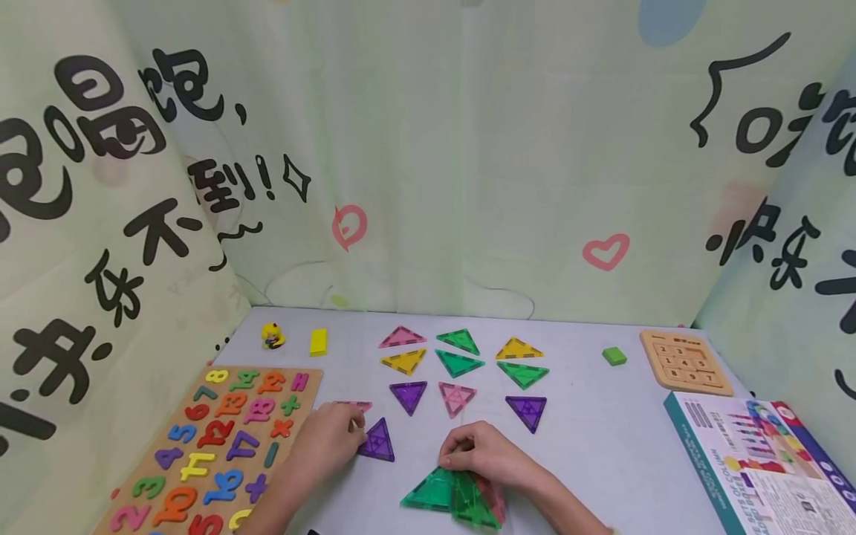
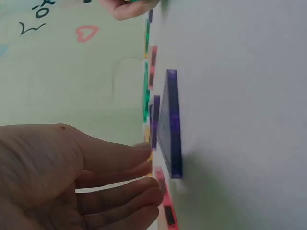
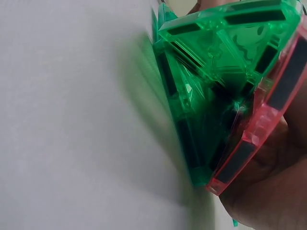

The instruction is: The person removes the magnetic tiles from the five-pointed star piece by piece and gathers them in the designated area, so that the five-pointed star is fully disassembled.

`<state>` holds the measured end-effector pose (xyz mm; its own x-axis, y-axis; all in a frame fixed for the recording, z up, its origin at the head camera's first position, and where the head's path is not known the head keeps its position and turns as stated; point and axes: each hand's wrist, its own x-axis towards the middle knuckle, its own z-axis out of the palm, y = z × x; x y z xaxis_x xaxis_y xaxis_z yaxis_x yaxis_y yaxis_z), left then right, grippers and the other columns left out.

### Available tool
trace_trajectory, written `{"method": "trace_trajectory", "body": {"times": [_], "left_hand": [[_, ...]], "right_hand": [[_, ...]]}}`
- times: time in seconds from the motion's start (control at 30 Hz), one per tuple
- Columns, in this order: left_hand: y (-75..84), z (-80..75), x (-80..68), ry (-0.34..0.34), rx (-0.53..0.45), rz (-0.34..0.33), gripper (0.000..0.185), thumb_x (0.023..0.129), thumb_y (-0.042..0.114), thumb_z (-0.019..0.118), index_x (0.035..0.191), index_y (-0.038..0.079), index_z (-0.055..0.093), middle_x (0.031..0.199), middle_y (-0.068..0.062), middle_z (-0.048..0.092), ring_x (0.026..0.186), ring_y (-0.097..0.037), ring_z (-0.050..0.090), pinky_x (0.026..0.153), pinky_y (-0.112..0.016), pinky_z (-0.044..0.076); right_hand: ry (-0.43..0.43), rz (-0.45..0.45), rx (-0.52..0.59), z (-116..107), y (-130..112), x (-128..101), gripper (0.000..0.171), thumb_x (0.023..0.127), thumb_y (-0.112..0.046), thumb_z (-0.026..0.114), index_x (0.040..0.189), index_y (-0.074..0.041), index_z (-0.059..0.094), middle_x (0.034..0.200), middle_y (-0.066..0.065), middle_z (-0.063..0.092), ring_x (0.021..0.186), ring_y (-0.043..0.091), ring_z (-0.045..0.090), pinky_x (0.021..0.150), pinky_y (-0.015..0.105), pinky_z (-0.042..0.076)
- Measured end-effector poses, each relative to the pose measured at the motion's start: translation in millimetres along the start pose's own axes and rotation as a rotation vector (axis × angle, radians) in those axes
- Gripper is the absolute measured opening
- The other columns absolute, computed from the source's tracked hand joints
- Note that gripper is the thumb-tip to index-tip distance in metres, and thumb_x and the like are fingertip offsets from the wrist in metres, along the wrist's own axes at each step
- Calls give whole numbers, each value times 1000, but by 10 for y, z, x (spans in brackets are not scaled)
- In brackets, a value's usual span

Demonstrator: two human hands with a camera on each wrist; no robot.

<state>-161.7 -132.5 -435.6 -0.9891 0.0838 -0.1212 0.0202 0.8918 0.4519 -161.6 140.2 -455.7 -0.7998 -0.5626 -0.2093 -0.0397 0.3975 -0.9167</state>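
My right hand (image 1: 491, 455) pinches the top of a raised cluster of translucent magnetic tiles. Two green triangle tiles (image 1: 428, 492) and a pink tile (image 3: 259, 120) show in it, joined at their edges and tilted over the table. My left hand (image 1: 328, 437) is low beside a purple triangle tile (image 1: 378, 441), its fingers slightly bent. In the left wrist view the fingertips (image 2: 144, 148) come near this purple tile, with nothing seen gripped between them. Just behind that hand lies a pink tile (image 1: 354, 406), partly covered by it.
More triangle tiles lie in rows farther back, among them a purple one (image 1: 409, 397) and a pink one (image 1: 458, 399). A number puzzle board (image 1: 281, 394) lies left. At right are a printed box (image 1: 762, 461), a wooden board (image 1: 682, 362) and a green block (image 1: 614, 357).
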Motion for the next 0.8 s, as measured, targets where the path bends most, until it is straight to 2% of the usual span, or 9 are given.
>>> {"method": "trace_trajectory", "body": {"times": [0.1, 0.17, 0.23, 0.33, 0.4, 0.47, 0.63, 0.8], "left_hand": [[89, 13, -27, 21, -9, 75, 8, 86, 20, 77, 92, 15, 74, 73, 6, 60, 68, -12, 51, 61, -23, 44], [153, 36, -44, -7, -40, 146, 10, 86, 23, 77, 93, 16, 75, 72, 8, 59, 68, -10, 50, 60, -22, 43], [219, 69, -56, -68, -92, 209, 12, 87, 25, 77, 95, 17, 76, 74, 9, 59, 70, -10, 50, 62, -21, 43], [311, 143, -71, -204, -183, 268, 16, 87, 30, 77, 97, 18, 76, 77, 10, 61, 72, -8, 52, 63, -22, 44], [365, 199, -81, -290, -249, 286, 16, 86, 31, 77, 97, 19, 76, 77, 11, 63, 71, -7, 54, 62, -22, 45], [412, 257, -95, -343, -301, 301, 14, 85, 28, 78, 96, 18, 77, 76, 11, 65, 69, -5, 56, 61, -22, 46], [476, 351, -112, -352, -366, 330, 8, 85, 19, 78, 91, 14, 77, 75, 12, 67, 66, -1, 57, 60, -19, 47], [478, 373, -106, -369, -404, 308, 6, 85, 16, 78, 89, 13, 77, 72, 11, 67, 66, -1, 57, 61, -19, 47]], "right_hand": [[2, -11, 4, -9, 10, -15, 16, 92, -22, 68, 95, -7, 74, 82, 0, 68, 78, 10, 57, 73, 23, 47], [3, -16, 8, -15, 18, -28, 17, 93, -23, 68, 96, -8, 74, 84, 0, 69, 78, 10, 58, 74, 22, 48], [6, -23, 9, -21, 26, -42, 18, 93, -24, 68, 96, -8, 74, 85, 0, 69, 79, 10, 58, 74, 22, 48], [15, -23, 16, -30, 37, -63, 19, 93, -26, 69, 97, -8, 74, 86, 0, 69, 80, 10, 58, 75, 22, 48], [26, -20, 22, -36, 40, -77, 19, 92, -27, 69, 97, -8, 74, 87, 0, 69, 80, 10, 58, 75, 23, 48], [38, -13, 31, -40, 41, -87, 20, 92, -27, 69, 97, -8, 74, 87, 1, 69, 80, 11, 59, 74, 23, 48], [50, 0, 47, -53, 37, -101, 21, 92, -29, 70, 98, -9, 73, 89, 2, 70, 81, 13, 60, 76, 24, 48], [12, 7, 63, -115, 46, -146, 24, 92, -28, 70, 105, -8, 71, 87, 1, 66, 81, 13, 58, 75, 24, 47]]}}
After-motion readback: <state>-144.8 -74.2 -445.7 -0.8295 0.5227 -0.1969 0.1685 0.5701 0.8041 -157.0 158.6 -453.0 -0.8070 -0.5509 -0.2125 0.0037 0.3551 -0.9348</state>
